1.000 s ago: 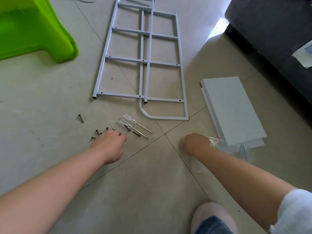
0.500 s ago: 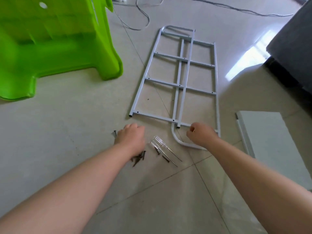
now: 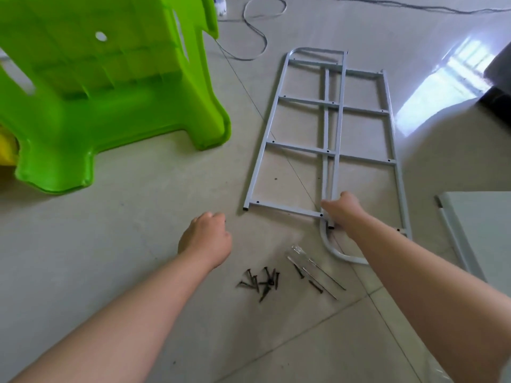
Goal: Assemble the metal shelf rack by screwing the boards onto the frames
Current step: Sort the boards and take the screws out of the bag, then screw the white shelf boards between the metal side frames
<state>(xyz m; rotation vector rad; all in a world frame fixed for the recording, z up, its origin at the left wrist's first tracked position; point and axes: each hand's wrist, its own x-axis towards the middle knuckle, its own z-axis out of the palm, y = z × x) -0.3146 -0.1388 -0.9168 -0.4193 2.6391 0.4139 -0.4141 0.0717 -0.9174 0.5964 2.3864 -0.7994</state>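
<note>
Two white metal ladder frames (image 3: 301,149) lie overlapped on the tiled floor. My right hand (image 3: 344,211) grips the near end of the upper frame's rail, where both frames cross. My left hand (image 3: 206,239) hovers just left of the frames' near corner with its fingers curled; a small dark screw tip shows at its fingertips. Below it, a pile of several dark screws (image 3: 261,280) lies on the floor. Two clear-handled screwdrivers (image 3: 313,268) lie to their right. A stack of white boards (image 3: 481,230) is at the right edge.
A bright green plastic stool (image 3: 110,92) stands at the left, close to the frames. A thin cable (image 3: 257,31) loops on the floor behind them. Dark furniture (image 3: 497,67) fills the far right corner. Clear plastic wrap (image 3: 442,374) lies under my right forearm.
My right hand left the plastic wrap by the boards, reached forward and took hold of the frame's near end. My left hand moved off the screw pile, up and to the left.
</note>
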